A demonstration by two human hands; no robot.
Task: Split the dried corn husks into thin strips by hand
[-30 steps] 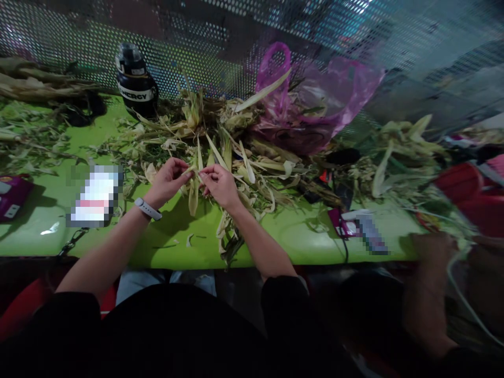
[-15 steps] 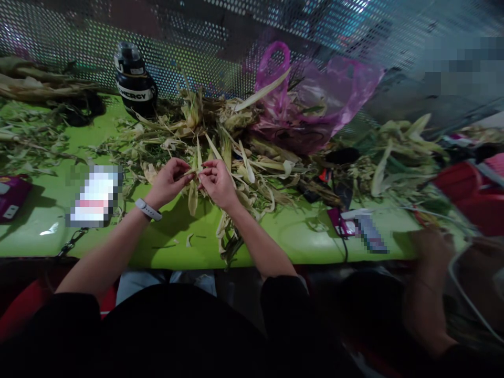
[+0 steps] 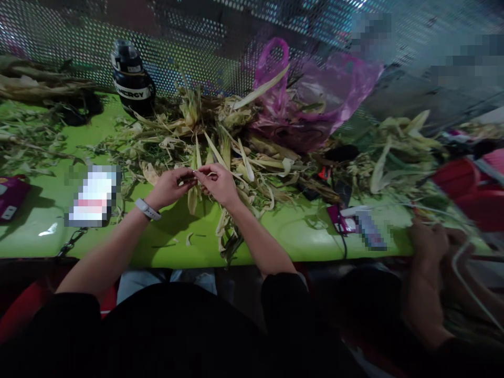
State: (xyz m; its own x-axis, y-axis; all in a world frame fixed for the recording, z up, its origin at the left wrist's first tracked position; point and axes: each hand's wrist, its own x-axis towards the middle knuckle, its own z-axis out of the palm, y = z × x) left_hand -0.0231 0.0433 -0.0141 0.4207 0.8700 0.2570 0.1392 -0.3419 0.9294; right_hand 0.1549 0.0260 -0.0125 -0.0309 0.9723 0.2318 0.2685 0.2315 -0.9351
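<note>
My left hand [image 3: 170, 186], with a pale watch band on its wrist, and my right hand [image 3: 219, 184] meet over the green table [image 3: 177, 241]. Both pinch the same pale dry leaf strip [image 3: 192, 195], fingers closed on it, fingertips almost touching. The strip hangs down between the hands toward the table. Just behind them lies a big heap of dry husks and leaves [image 3: 220, 139].
A black bottle [image 3: 132, 79] stands at the back left, a pink plastic bag [image 3: 311, 100] at the back centre. More husks [image 3: 394, 152] lie right. A purple box [image 3: 11, 194] sits far left. Another person's hand [image 3: 427, 244] works at the right edge by something red [image 3: 468, 189].
My hands have closed together and dropped slightly on the strip. The other person's hand at the right has moved a little and now holds a pale cord or strip.
</note>
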